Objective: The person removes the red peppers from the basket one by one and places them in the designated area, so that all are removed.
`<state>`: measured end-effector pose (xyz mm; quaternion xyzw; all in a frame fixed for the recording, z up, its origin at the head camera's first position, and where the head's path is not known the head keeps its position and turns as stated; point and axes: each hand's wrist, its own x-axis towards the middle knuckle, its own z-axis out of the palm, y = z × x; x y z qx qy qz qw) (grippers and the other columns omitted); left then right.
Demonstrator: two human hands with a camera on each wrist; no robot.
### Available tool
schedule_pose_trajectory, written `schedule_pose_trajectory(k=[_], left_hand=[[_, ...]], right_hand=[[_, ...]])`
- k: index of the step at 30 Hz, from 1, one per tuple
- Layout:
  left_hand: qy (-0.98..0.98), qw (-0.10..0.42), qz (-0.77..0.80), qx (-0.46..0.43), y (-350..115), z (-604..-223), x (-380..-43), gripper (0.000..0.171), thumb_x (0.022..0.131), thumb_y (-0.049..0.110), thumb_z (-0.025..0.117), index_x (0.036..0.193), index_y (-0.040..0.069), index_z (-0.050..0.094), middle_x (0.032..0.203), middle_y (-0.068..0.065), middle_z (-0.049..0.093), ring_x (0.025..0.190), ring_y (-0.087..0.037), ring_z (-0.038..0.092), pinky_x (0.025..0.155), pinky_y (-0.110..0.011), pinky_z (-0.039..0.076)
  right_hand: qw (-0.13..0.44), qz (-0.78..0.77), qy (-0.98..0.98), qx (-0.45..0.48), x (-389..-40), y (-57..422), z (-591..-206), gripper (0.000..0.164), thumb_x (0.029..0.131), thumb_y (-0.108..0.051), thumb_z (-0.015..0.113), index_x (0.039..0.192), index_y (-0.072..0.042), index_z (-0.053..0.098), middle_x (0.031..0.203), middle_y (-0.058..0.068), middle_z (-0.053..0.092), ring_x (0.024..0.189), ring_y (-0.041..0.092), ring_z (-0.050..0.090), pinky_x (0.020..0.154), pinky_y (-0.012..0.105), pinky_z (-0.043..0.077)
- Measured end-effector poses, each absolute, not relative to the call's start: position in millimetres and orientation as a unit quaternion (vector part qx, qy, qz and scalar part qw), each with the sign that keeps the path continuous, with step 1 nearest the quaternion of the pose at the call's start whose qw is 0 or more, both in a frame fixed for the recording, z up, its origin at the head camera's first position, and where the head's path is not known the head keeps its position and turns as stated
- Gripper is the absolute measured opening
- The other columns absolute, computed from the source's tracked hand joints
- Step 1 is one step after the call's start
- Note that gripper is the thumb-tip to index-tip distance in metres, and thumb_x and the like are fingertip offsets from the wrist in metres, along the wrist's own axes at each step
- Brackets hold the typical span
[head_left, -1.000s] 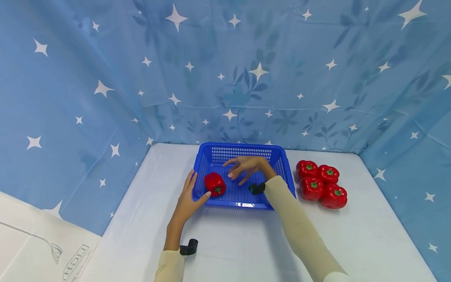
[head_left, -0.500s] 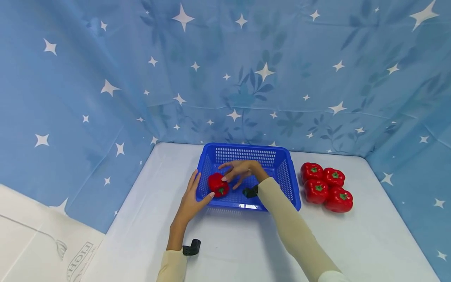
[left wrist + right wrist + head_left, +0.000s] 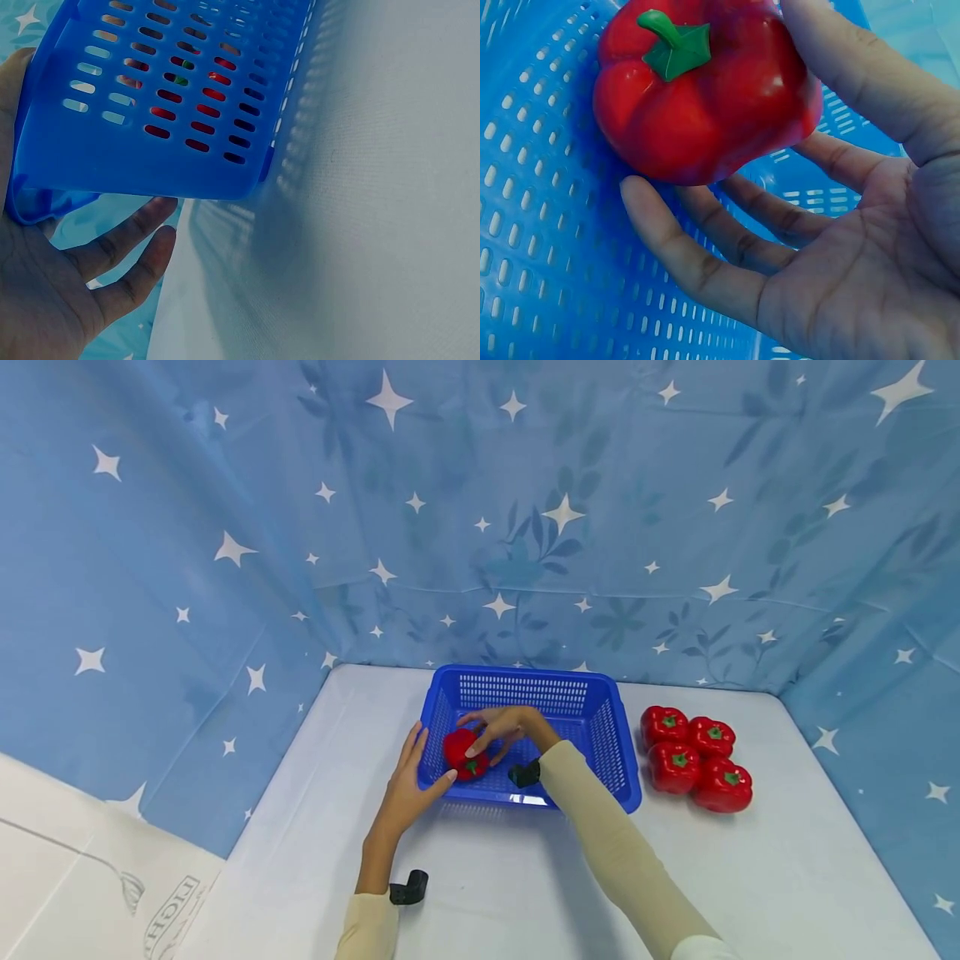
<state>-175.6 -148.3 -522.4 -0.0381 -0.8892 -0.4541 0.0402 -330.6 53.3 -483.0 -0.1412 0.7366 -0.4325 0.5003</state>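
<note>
A red bell pepper [image 3: 457, 747] with a green stem lies at the left end of a blue perforated basket [image 3: 592, 793]. My right hand [image 3: 501, 728] reaches down into the basket and holds this pepper, thumb on one side and fingers on the other. In the right wrist view the thumb presses the pepper [image 3: 705, 105], while the other fingers of the hand [image 3: 840, 277] curve beneath and behind it. At the basket's front left corner, my left hand [image 3: 405, 789] rests against the rim with fingers extended along the outside. The left wrist view shows its fingers spread beside the basket wall [image 3: 120, 150].
Several more red bell peppers [image 3: 678, 764] stand grouped on the white table [image 3: 480, 893] to the right of the basket. A blue curtain with white stars [image 3: 480, 527] hangs behind and at both sides.
My right hand has moved left and down, from above the basket's middle to the pepper, and its thumb now lies against it. My left hand keeps its place on the basket.
</note>
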Motion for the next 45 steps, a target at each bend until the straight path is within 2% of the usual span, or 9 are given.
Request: schedule_pose_trajectory(k=[6, 20, 37, 45], left_hand=[[-0.889, 0.040, -0.454, -0.037, -148, -522, -175, 0.093, 0.085, 0.061, 0.063, 0.157, 0.025, 0.019, 0.164, 0.016, 0.004, 0.152, -0.029, 0.016, 0.112, -0.063, 0.028], [-0.889, 0.039, -0.455, -0.039, -146, -521, -175, 0.093, 0.084, 0.060, 0.064, 0.158, 0.024, 0.018, 0.165, 0.015, 0.004, 0.152, -0.031, 0.016, 0.111, -0.063, 0.027], [-0.887, 0.034, -0.458, -0.037, -148, -521, -174, 0.094, 0.085, 0.061, 0.064, 0.158, 0.026, 0.017, 0.165, 0.015, 0.003, 0.152, -0.030, 0.015, 0.113, -0.063, 0.027], [-0.887, 0.042, -0.458, -0.041, -147, -523, -174, 0.095, 0.083, 0.064, 0.064, 0.157, 0.027, 0.018, 0.165, 0.011, 0.005, 0.151, -0.032, 0.017, 0.111, -0.065, 0.028]], right_hand=[[0.493, -0.410, 0.751, -0.156, -329, 53, -486, 0.077, 0.080, -0.019, 0.079, 0.146, -0.022, 0.040, 0.151, 0.013, 0.035, 0.131, 0.035, 0.046, 0.089, 0.050, 0.057], [0.467, -0.409, 0.770, -0.148, -330, 58, -489, 0.075, 0.077, -0.023, 0.083, 0.139, -0.017, 0.042, 0.145, 0.011, 0.042, 0.128, 0.033, 0.049, 0.089, 0.049, 0.057], [0.417, -0.478, 0.765, -0.114, -329, 70, -480, 0.074, 0.082, -0.026, 0.077, 0.143, -0.013, 0.038, 0.144, 0.018, 0.041, 0.129, 0.040, 0.048, 0.089, 0.053, 0.056], [0.424, -0.496, 0.749, -0.114, -329, 74, -481, 0.071, 0.086, -0.028, 0.074, 0.145, -0.014, 0.037, 0.142, 0.017, 0.045, 0.128, 0.040, 0.049, 0.088, 0.054, 0.056]])
